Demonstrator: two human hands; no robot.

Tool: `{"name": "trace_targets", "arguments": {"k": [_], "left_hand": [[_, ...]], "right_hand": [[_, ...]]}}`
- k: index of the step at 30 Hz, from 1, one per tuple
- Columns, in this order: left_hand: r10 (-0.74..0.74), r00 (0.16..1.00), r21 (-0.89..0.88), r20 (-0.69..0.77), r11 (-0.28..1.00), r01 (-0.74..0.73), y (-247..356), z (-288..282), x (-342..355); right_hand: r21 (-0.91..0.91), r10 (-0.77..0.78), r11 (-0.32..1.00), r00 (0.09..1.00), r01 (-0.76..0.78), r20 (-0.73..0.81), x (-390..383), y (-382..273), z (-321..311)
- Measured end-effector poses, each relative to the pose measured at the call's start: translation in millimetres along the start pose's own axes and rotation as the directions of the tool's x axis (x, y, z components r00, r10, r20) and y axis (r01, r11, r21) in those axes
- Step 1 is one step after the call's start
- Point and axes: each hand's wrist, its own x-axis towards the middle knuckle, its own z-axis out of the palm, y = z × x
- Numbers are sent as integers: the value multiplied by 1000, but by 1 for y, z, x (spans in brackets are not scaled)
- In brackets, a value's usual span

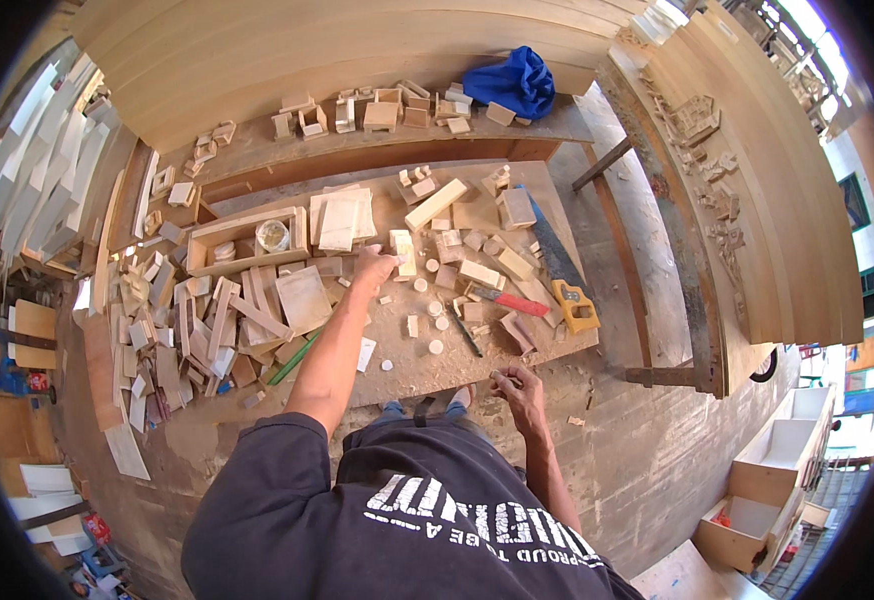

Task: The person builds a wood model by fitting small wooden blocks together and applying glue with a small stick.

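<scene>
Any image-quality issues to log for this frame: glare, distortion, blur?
Head view: strong fisheye distortion, with the stacked boards at right bowed and black rim in the corners; head view: glare washes out the far upper right, while the workbench is fairly evenly lit; head view: no obvious motion blur on the left hand or right hand.

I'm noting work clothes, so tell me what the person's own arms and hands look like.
The left hand and right hand are bare, without gloves or a visible watch; the forearms are uncovered too. The short left sleeve is dark, like the white-lettered T-shirt.
</scene>
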Motion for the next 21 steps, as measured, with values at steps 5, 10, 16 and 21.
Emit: {"name": "trace_targets", "arguments": {"k": [5, 10, 16, 21], "left_hand": [[58, 994, 221, -90, 975, -37, 8, -5, -9], [68, 987, 278, -145, 960, -25, 19, -7, -27], [60, 967, 233, -248, 972, 0, 10, -4, -34], [142, 962, 128, -234, 985, -114, -13, -20, -80]], "right_hand": [[29, 56, 998, 998, -57, 16, -5, -4, 15], [-30, 18, 999, 996, -16, 88, 7, -18, 17], [-119, -17, 992, 981, 41, 192, 23, -40, 12], [-154, -98, 975, 933, 160, 347, 40, -59, 18]]}}
